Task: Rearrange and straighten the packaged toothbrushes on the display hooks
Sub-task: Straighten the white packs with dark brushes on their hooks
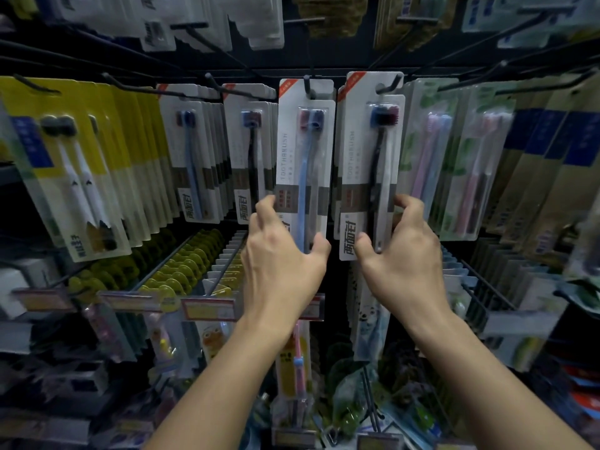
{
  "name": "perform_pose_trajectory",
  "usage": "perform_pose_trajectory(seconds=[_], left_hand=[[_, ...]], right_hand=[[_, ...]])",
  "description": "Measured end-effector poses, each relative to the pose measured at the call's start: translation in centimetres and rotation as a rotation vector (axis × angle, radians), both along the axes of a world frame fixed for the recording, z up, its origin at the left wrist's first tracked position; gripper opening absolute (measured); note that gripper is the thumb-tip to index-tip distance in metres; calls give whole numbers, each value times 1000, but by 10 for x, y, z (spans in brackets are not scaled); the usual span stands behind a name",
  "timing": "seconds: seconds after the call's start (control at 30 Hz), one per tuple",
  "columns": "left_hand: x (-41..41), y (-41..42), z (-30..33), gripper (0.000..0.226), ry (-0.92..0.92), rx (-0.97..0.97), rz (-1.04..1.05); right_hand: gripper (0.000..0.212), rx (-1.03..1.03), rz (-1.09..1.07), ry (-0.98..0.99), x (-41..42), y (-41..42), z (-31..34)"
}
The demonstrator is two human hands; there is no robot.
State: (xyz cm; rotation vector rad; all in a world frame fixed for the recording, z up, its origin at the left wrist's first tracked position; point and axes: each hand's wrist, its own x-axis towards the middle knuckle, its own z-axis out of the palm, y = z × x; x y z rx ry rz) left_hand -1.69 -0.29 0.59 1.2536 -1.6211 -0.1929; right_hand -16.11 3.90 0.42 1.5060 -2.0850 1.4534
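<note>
Two bare hands reach up to a hook display of packaged toothbrushes. Left hand (281, 254) grips the lower end of the blue-toothbrush pack (305, 151), fingers curled round its left edge and thumb pressed at its bottom right corner. That pack hangs from a black hook (306, 84) at 12 o'clock of the hand, roughly upright, front of its stack.

Right hand (401, 246) holds the lower part of the black-toothbrush pack (370, 157): fingers curled on its right edge, thumb on the front near the bottom. Pack is tilted slightly, top leaning right, hung on the neighbouring hook (388, 87). The two packs sit just beside each other, a dark gap between them.

At 9 o'clock of the left hand: two more stacks of the same white-carded packs (194, 157), then yellow-carded packs (74, 177) with white brushes, tilted. At 3 o'clock of the right hand: clear packs with pink and blue brushes (431, 157).

At 6 o'clock, lower hooks carry price tags (207, 308) and children's toothbrush packs (370, 319); details there blurred.
</note>
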Motion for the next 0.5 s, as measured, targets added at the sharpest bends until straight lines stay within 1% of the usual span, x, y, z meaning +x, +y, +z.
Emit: perform_pose_trajectory(seconds=[0.5], left_hand=[[8,2,-4,77,34,-42,-9]], right_hand=[[70,-25,40,7,-4,2,-5]])
